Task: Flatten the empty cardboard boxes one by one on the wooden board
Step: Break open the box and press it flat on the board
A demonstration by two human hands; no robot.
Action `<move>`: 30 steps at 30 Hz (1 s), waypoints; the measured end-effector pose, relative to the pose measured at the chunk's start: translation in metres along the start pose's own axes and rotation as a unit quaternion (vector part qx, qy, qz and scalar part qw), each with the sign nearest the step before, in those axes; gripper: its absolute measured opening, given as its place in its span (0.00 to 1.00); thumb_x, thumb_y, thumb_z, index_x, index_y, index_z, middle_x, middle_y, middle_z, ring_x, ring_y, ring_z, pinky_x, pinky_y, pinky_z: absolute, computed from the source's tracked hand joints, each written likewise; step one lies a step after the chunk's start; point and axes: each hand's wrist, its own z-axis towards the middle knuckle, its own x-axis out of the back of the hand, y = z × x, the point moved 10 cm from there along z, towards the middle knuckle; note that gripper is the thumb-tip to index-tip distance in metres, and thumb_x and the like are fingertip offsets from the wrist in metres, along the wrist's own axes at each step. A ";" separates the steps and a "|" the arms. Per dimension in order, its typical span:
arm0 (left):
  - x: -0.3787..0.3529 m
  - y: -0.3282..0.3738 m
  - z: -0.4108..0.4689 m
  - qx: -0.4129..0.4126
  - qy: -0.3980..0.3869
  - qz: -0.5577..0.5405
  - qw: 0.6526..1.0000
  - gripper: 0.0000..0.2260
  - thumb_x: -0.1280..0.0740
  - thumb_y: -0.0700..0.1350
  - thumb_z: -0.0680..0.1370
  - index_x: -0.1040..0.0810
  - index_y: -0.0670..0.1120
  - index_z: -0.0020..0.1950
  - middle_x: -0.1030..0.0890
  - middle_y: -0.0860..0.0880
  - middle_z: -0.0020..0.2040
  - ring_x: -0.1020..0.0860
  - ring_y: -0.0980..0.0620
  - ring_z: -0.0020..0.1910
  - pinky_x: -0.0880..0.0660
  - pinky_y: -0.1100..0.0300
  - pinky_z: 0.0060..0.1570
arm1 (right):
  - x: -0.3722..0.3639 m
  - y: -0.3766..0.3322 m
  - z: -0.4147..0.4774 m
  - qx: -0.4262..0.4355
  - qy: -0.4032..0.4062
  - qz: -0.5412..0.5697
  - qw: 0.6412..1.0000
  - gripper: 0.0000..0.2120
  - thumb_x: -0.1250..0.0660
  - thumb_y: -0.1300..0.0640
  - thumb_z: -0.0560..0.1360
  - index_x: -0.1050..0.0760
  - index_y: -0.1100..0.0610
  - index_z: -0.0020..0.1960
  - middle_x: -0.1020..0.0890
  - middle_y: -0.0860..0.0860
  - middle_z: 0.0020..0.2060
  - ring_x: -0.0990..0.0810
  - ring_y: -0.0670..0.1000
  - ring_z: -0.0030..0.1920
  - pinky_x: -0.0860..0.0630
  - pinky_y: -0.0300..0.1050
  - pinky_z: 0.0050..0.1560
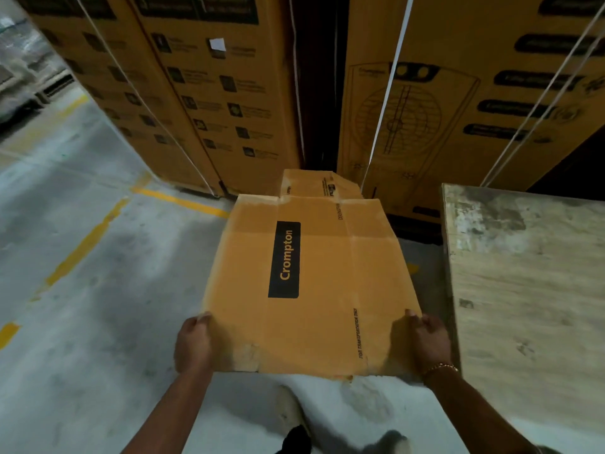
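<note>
Grey concrete floor (pixel 82 322) marked with yellow lines (pixel 85 244) runs off beyond the left hand (pixel 193 342), and tall printed cartons (pixel 212 93) bound with white straps (pixel 389 93) stand like a wall well ahead of both hands. Between the hands is a Crompton cardboard box (pixel 327 290), pressed flat as a sheet, its long side pointing away from the person toward the cartons. The left hand grips the near left corner, thumb on top and fingers curled under the edge. The right hand (pixel 429 339) grips the near right corner the same way, thumb on the upper face, and a gold bracelet (pixel 442 367) sits on the wrist just behind it. A black label (pixel 284 259) with the brand name lies on the upper face, ahead of the left hand and a little inward from it. At the end farthest from the hands a loose flap (pixel 314 185) sticks out toward the gap between the cartons; I cannot tell whether that end touches the floor. The near edge, between the two hands, is torn and pale in places. Just outside the right hand, close beside the box's edge, is the wooden board (pixel 530 290), a pale, stained plywood surface; the box is not on it, and is held over the floor next to it. Below the forearms, the person's dark shoe (pixel 296 437) shows on the floor, blurred.
</note>
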 end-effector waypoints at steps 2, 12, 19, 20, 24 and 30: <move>-0.004 -0.002 0.017 -0.003 -0.016 0.019 1.000 0.16 0.38 0.56 0.81 0.19 0.46 0.58 0.19 0.40 0.58 0.23 0.36 0.54 0.27 0.40 0.60 | -0.011 0.015 -0.008 -0.020 0.007 -0.002 1.000 0.20 0.31 0.44 0.76 0.23 0.60 0.57 0.19 0.59 0.51 0.22 0.62 0.55 0.26 0.61 0.61; -0.051 -0.057 0.059 -0.007 -0.087 0.083 0.993 0.16 0.38 0.54 0.82 0.19 0.43 0.57 0.19 0.38 0.54 0.23 0.36 0.51 0.27 0.44 0.54 | -0.042 0.086 -0.020 -0.095 0.016 -0.008 0.995 0.23 0.35 0.41 0.77 0.24 0.59 0.60 0.20 0.57 0.54 0.23 0.61 0.55 0.26 0.59 0.58; -0.136 -0.089 0.135 -0.029 -0.096 0.101 0.990 0.14 0.37 0.53 0.81 0.19 0.44 0.55 0.18 0.40 0.52 0.22 0.37 0.51 0.27 0.41 0.59 | -0.103 0.143 0.047 -0.122 0.032 0.005 0.992 0.26 0.33 0.39 0.76 0.24 0.59 0.61 0.20 0.58 0.55 0.23 0.62 0.56 0.26 0.60 0.60; -0.147 -0.092 0.144 -0.039 -0.092 0.094 0.990 0.14 0.37 0.53 0.81 0.20 0.44 0.53 0.19 0.42 0.51 0.23 0.38 0.51 0.27 0.43 0.58 | -0.114 0.155 0.057 -0.126 0.030 0.008 0.992 0.24 0.34 0.40 0.77 0.24 0.59 0.59 0.20 0.58 0.54 0.23 0.61 0.55 0.26 0.59 0.59; -0.203 -0.136 0.185 -0.049 -0.102 0.060 0.992 0.14 0.37 0.52 0.82 0.21 0.42 0.49 0.20 0.43 0.47 0.23 0.39 0.49 0.27 0.42 0.57 | -0.161 0.214 0.100 -0.129 0.024 0.013 0.991 0.11 0.37 0.50 0.81 0.27 0.54 0.60 0.23 0.56 0.53 0.25 0.62 0.56 0.28 0.58 0.58; -0.305 -0.237 0.260 -0.044 -0.130 0.081 0.987 0.17 0.37 0.53 0.81 0.23 0.38 0.53 0.21 0.37 0.50 0.24 0.37 0.51 0.29 0.44 0.54 | -0.257 0.327 0.169 -0.134 0.030 -0.008 0.991 0.05 0.34 0.57 0.79 0.25 0.58 0.51 0.21 0.60 0.47 0.23 0.65 0.53 0.26 0.62 0.57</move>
